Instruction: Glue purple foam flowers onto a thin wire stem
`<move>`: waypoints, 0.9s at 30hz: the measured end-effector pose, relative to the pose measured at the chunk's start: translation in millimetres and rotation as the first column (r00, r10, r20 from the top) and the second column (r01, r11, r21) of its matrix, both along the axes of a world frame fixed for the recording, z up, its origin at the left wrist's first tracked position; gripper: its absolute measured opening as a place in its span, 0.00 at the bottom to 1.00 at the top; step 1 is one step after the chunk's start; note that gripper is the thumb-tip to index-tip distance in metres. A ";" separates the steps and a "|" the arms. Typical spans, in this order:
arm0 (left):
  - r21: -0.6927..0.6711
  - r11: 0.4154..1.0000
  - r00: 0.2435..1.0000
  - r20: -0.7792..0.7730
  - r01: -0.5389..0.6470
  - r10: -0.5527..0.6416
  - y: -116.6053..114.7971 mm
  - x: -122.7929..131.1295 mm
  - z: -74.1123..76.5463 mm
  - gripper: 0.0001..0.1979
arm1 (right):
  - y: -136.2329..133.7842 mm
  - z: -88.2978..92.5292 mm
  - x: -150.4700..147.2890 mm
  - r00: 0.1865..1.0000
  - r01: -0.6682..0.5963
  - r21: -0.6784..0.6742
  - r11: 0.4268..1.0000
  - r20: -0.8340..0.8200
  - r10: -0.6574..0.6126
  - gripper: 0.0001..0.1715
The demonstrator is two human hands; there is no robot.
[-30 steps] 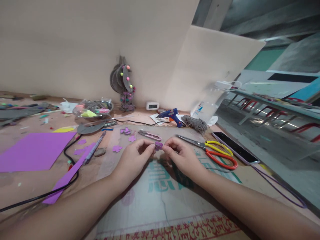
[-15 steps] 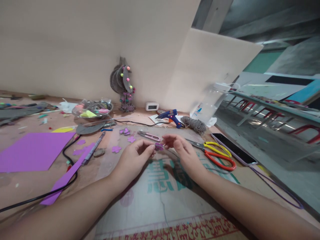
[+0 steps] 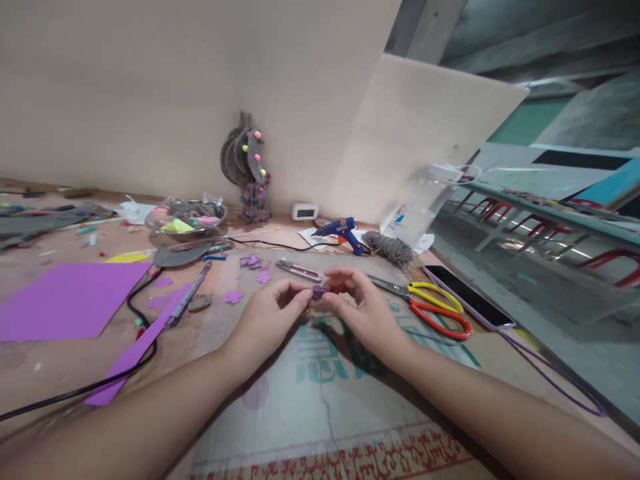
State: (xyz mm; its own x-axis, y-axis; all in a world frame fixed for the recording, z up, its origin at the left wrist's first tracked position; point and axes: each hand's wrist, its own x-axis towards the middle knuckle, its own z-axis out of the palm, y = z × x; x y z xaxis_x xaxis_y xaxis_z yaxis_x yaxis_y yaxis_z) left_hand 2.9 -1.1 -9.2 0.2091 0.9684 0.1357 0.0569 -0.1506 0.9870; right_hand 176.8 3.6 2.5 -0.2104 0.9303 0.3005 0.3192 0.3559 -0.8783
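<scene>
Purple flower piece [image 3: 317, 291], held above the printed sheet [image 3: 285, 420]: we see the left hand [image 3: 270, 312] pinching its near side between thumb and finger, while the right hand [image 3: 369, 313] curls at its opposite edge; whether this one grips, we cannot tell.

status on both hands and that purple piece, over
Left hand pinching purple piece. Right hand at its other side, contact unclear. Scissors beside right hand.

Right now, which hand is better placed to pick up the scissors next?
Probably the right hand: the scissors lie close by, just to its right. The left hand is farther away and pinches the small purple piece.
</scene>
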 end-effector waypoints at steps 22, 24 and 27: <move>-0.066 0.996 0.993 0.093 -0.067 0.073 3.4 0.0 -3.7 0.10 | -3.5 4.8 0.0 0.959 0.082 0.133 0.988 0.258 -0.115 0.13; -0.054 0.996 0.994 0.074 -0.074 0.078 3.4 0.1 -3.4 0.11 | -4.0 6.0 -0.4 0.951 0.080 0.148 0.986 0.285 -0.120 0.07; -0.054 0.995 0.994 0.068 -0.080 0.083 4.3 0.3 -3.3 0.10 | -4.6 7.8 -0.5 0.947 0.073 0.174 0.982 0.297 -0.123 0.06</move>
